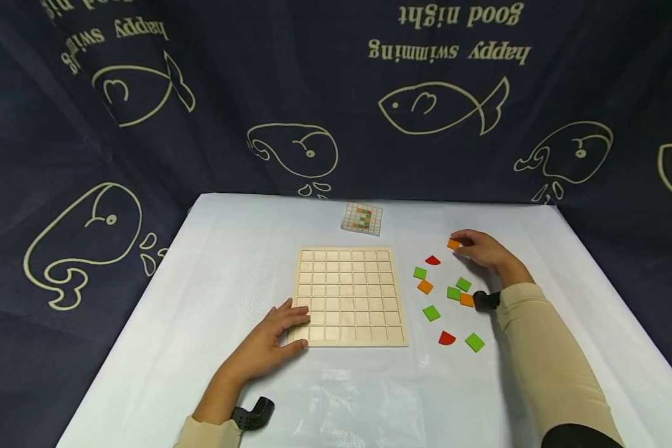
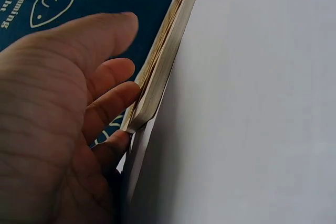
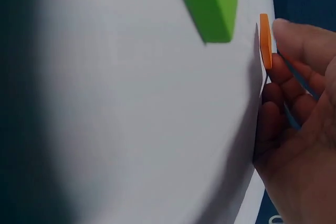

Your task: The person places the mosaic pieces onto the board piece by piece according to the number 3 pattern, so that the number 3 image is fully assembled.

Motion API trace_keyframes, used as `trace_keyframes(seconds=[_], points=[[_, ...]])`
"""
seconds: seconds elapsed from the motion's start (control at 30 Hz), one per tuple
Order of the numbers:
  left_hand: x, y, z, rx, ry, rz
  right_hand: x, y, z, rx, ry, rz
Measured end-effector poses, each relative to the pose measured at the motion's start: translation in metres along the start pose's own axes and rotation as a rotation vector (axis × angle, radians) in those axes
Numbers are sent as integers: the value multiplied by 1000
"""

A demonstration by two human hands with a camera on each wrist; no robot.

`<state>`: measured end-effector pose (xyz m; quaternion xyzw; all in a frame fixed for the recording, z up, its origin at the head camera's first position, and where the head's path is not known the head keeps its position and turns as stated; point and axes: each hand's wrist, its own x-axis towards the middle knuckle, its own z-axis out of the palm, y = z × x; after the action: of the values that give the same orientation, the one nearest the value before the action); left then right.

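In the head view, my right hand (image 1: 484,250) is at the far right of the scattered pieces, with an orange square tile (image 1: 453,244) between thumb and fingers. The right wrist view shows that orange tile (image 3: 265,41) edge-on, pinched at the fingertips close to the white table. My left hand (image 1: 269,344) rests at the lower left edge of a wooden grid board (image 1: 345,297), fingers loosely extended over its border. From the left wrist, the board's edge (image 2: 163,61) appears beside the fingers, and the thumb stands apart from it. The board's squares hold no pieces.
Right of the board lie several green square tiles (image 1: 432,313), orange tiles (image 1: 425,287) and red quarter-round pieces (image 1: 447,338). A small pattern card (image 1: 362,219) with coloured squares lies behind the board on the white table (image 1: 229,249). Dark printed cloth (image 1: 313,81) hangs around the table.
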<state>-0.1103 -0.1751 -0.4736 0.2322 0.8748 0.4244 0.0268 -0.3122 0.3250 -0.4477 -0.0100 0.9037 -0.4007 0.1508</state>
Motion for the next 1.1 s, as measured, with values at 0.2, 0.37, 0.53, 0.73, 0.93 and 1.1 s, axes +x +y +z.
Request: trace_keyframes(seconds=[0.2,0.37,0.53,0.73,0.93,1.1], points=[[0,1,-1,16,-35,17,0,0,2,-67,23,-38],[0,1,-1,21,-46,9,-2,-1,3,-102,36,-66],[0,2,-1,13,-50,7,-3,-2,4,-123,41,-72],[-1,1,-1,22,-52,3,-4,-2,5,-133,45,-71],[-1,1,-1,34,-43,15,-4,-1,4,-121,51,-104],[-1,0,-1,64,-39,26,-5,-6,4,-117,53,-130]])
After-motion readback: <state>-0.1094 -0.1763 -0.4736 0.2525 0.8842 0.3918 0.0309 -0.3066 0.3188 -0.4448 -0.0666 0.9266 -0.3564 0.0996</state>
